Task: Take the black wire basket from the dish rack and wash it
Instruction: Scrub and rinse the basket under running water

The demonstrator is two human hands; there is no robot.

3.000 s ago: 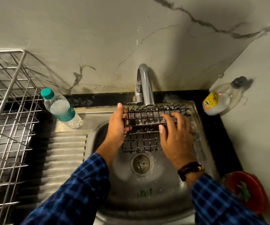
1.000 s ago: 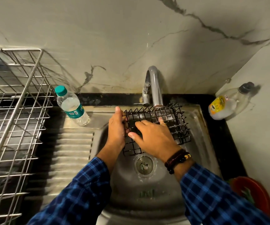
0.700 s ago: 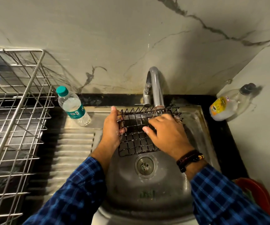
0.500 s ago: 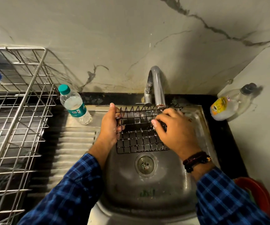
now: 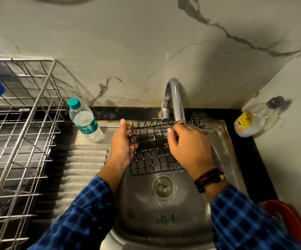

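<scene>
**Rubbing hand reaches the basket's far rim under the tap**

Head view: the black wire basket (image 5: 151,156) is off the dish rack (image 5: 19,123) and held over the steel sink (image 5: 164,215), its far rim right under the tap (image 5: 175,98) spout. The left hand (image 5: 123,143) grips its left side, thumb on the top wire and fingertips poking through the mesh. The right hand (image 5: 189,147) lies curled over the right half, thumb at the far rim; its fingers are hidden beneath the knuckles, so whether they pinch a wire or only rub it cannot be told.

A second ago that hand was working the mesh nearer the left side and the basket was tipped; it has since slid right and back towards the spout, and the basket sits flatter. Three seconds ago its fingers were spread flat on the grid. The scrub seems to be moving section by section (washing is well under way, not finished). Running water is possibly present but too faint to confirm. A water bottle (image 5: 85,121) stands beside the rack.
</scene>
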